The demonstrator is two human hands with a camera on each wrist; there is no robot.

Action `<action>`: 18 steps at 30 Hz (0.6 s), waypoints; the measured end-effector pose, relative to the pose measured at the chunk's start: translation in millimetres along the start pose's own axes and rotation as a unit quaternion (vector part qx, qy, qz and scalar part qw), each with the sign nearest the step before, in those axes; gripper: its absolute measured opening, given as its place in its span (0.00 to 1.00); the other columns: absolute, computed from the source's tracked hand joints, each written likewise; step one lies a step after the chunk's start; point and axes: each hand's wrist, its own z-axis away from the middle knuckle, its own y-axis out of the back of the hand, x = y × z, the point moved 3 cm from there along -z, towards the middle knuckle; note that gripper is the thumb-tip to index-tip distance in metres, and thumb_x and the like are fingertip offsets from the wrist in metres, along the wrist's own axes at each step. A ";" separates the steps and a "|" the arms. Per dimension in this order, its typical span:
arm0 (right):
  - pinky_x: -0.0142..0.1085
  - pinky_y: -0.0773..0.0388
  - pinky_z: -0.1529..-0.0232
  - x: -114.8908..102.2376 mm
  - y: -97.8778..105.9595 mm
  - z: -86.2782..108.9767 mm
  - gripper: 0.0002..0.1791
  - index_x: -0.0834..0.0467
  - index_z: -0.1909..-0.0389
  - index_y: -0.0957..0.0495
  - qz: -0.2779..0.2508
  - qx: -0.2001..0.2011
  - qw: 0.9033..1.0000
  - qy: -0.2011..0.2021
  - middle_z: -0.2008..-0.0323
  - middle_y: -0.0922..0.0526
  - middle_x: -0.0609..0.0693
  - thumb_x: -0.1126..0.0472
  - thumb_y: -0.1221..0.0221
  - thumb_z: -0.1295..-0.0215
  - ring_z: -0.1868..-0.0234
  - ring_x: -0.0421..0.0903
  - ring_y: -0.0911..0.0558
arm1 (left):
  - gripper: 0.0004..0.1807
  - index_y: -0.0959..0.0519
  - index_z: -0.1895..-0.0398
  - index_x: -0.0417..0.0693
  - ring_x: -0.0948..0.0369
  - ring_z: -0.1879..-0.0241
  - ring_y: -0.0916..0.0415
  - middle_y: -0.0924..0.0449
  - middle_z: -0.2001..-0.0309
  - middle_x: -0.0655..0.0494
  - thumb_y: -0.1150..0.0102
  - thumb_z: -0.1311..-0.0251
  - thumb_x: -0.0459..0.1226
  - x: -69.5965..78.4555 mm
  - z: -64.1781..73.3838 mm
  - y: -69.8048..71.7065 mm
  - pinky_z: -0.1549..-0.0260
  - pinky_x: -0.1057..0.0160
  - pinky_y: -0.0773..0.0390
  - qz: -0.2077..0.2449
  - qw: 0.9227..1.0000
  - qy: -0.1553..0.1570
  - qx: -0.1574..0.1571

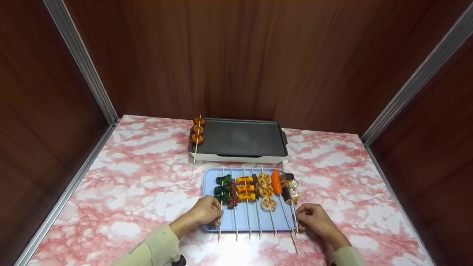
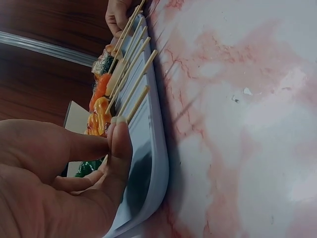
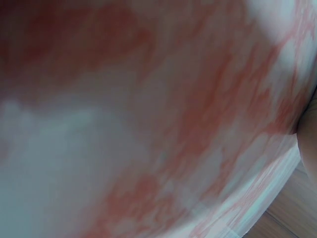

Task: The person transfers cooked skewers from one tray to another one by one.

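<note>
A light-blue tray [image 1: 210, 173] holds several food skewers with their sticks toward me. At its left side my left hand [image 1: 207, 211] pinches the stick of the green pepper-like skewer [image 1: 223, 189]; the left wrist view shows this hand's thumb and fingertips [image 2: 119, 130] together. By the right edge, my right hand [image 1: 313, 218] has its fingers at the stick of a skewer with dark and silvery chunks [image 1: 292, 189]. Between them lie a dark red meat skewer [image 1: 232, 194], a yellow skewer [image 1: 245, 188], lotus root slices [image 1: 269, 204] and an orange sausage-like skewer [image 1: 276, 181].
Behind the tray stands a flat black griddle [image 1: 240, 136] on a white base. One skewer of round brown slices [image 1: 197, 129] lies along its left end, stick overhanging the front. A red-and-white marbled table [image 1: 129, 192] lies beneath, with wood-grain panels [image 1: 229, 55] around it.
</note>
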 end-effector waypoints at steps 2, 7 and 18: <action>0.33 0.20 0.76 -0.4 0.3 0.4 0.09 0.79 0.63 0.25 0.002 0.002 1.000 0.002 0.75 0.20 0.52 0.74 0.42 0.38 0.80 0.41 0.19 | 0.03 0.24 0.69 0.35 0.65 0.85 0.22 0.18 0.82 0.48 0.42 0.38 0.24 -0.4 -0.2 0.2 0.81 0.66 0.20 -0.001 1.000 -0.001 -0.002; 0.32 0.20 0.76 -0.6 -0.7 0.9 0.09 0.80 0.62 0.25 0.000 0.000 1.000 -0.002 0.76 0.21 0.50 0.75 0.42 0.39 0.80 0.40 0.20 | 0.05 0.22 0.71 0.33 0.65 0.86 0.23 0.19 0.83 0.51 0.42 0.37 0.26 -0.9 0.5 2.7 0.81 0.65 0.18 -0.022 1.000 0.000 -0.010; 0.33 0.19 0.76 -0.9 -0.8 1.7 0.10 0.82 0.61 0.27 -0.012 0.000 1.000 -0.010 0.76 0.21 0.51 0.74 0.44 0.37 0.80 0.41 0.20 | 0.06 0.20 0.70 0.34 0.63 0.84 0.23 0.17 0.77 0.43 0.40 0.35 0.29 12.3 3.0 20.7 0.78 0.58 0.16 -0.098 0.995 0.013 -0.025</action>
